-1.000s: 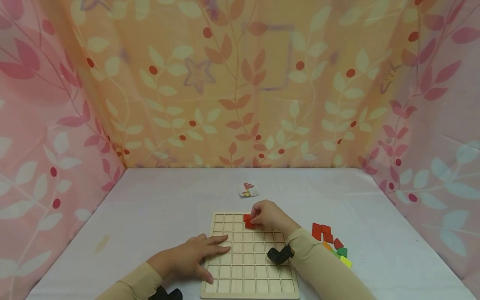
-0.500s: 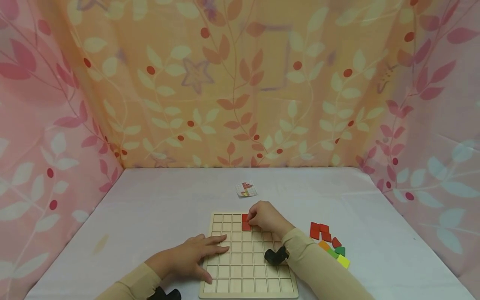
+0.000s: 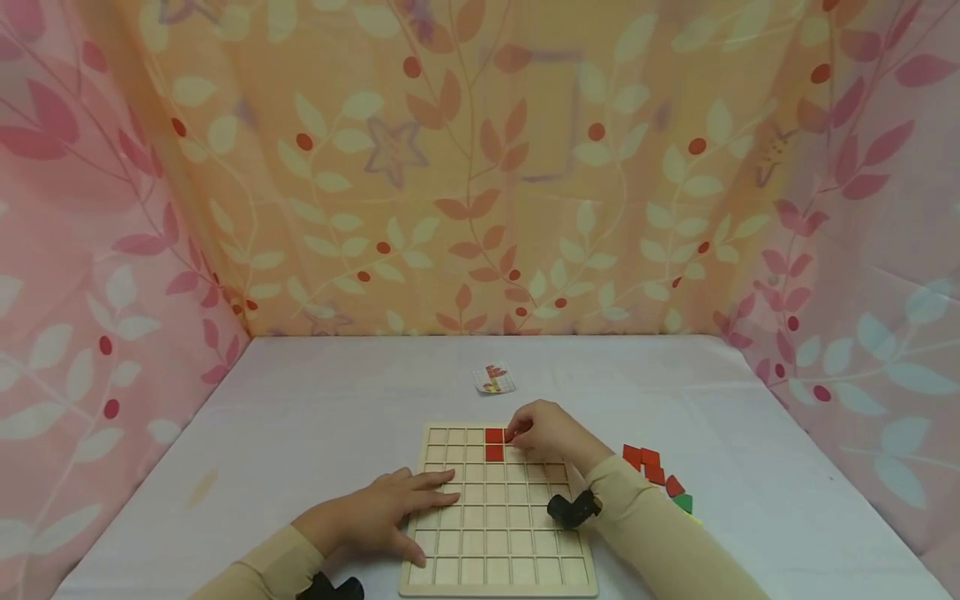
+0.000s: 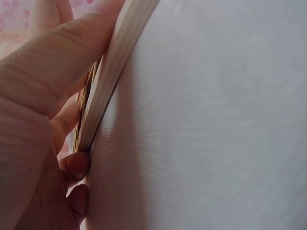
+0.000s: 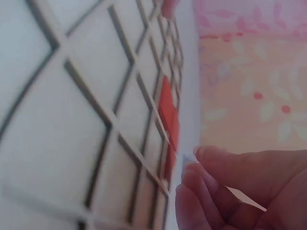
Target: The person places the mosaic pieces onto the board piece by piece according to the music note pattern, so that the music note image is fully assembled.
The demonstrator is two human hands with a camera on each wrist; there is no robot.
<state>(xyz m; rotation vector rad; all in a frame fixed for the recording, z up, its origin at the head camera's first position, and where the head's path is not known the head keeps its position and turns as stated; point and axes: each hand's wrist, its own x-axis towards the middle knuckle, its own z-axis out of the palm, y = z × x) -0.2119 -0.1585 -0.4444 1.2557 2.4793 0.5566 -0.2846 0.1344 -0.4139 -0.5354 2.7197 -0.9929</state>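
Observation:
A pale wooden grid board (image 3: 498, 592) lies on the white table. Two red square tiles (image 3: 494, 453) sit one below the other in cells at its far edge. My right hand (image 3: 551, 429) is over the board's far right part, fingertips bent just right of the upper tile; a trace of red shows there. In the right wrist view, no tile is visible between thumb and fingers. My left hand (image 3: 378, 512) rests spread on the board's left side, two fingers over the cells. In the left wrist view, its thumb (image 4: 72, 52) lies against the board's edge.
Loose red tiles (image 3: 652, 473) lie right of the board, with a green piece (image 3: 683, 502) and others partly hidden by my right sleeve. Behind the board lies a small printed card (image 3: 494, 379). Patterned cloth (image 3: 480, 208) surrounds the table's back and sides.
The lower red tile has straightened into its cell under the upper one. My right hand has moved off the tiles slightly to the right. The left hand stays put.

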